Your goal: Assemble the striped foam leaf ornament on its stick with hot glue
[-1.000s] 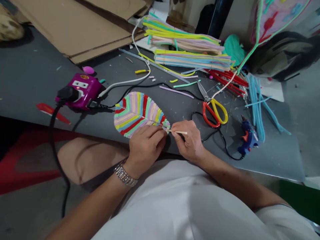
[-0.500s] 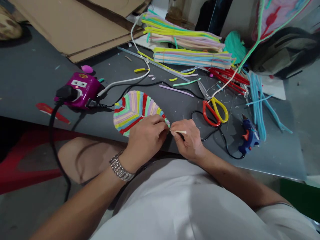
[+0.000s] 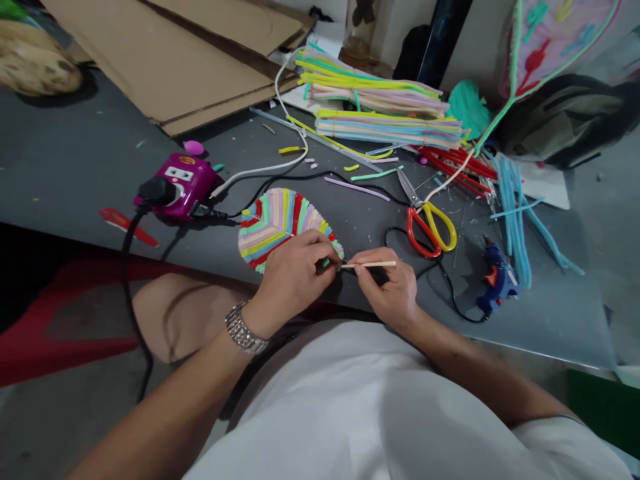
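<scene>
A leaf-shaped piece made of striped, multicoloured pipe cleaners (image 3: 274,220) lies near the table's front edge. My left hand (image 3: 297,270), with a metal watch on its wrist, is closed on the leaf's right end and covers part of it. A pale cream pipe cleaner (image 3: 375,265) runs rightward from the leaf's tip. My right hand (image 3: 387,287) pinches it between thumb and fingers, a little apart from my left hand. How it joins the tip is hard to make out. Beyond my right hand are scissors (image 3: 425,220) with one red and one yellow handle.
A blue glue gun (image 3: 497,280) lies at right, its black cord looping behind my right hand. A purple power block (image 3: 183,187) sits at left. Bundles of pipe cleaners (image 3: 385,127) lie at the back, near cardboard sheets (image 3: 200,67). Light blue pipe cleaners (image 3: 517,220) rest at right.
My right hand has moved slightly right, away from the leaf's tip and my left hand. More of the cream pipe cleaner shows between them. The whole view has shifted a little.
</scene>
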`<state>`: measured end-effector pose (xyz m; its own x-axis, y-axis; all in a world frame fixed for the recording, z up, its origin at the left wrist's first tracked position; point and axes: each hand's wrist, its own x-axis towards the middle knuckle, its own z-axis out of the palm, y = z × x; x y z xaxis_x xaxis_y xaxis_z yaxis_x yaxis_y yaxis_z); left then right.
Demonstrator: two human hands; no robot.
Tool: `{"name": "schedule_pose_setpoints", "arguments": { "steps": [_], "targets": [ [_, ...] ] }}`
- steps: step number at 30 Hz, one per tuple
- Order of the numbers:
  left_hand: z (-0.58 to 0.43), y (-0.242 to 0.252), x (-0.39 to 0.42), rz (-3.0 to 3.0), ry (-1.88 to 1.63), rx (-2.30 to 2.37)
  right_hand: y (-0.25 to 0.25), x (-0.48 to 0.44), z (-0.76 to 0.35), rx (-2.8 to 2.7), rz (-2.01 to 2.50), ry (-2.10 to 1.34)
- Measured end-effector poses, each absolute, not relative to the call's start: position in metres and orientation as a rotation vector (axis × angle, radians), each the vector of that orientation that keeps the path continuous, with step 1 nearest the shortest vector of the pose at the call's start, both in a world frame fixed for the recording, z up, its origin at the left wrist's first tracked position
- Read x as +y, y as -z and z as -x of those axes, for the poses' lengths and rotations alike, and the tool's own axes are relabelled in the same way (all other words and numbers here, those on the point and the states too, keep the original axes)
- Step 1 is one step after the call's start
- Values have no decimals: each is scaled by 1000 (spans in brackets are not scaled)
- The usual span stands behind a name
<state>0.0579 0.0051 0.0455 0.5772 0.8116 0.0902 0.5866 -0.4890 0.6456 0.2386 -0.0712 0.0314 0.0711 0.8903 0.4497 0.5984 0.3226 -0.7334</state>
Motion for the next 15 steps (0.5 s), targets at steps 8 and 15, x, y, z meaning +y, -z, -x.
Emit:
{"name": "schedule_pose_setpoints", "arguments": {
  "steps": [8, 15],
  "targets": [
    [-59, -44, 7, -2273, -525, 1090, -28, -71, -238, -1695, 1370, -387],
    [-59, -38, 10, -2296, -564, 1060, -25, -69, -241, -1719, 1324, -415]
  ]
}}
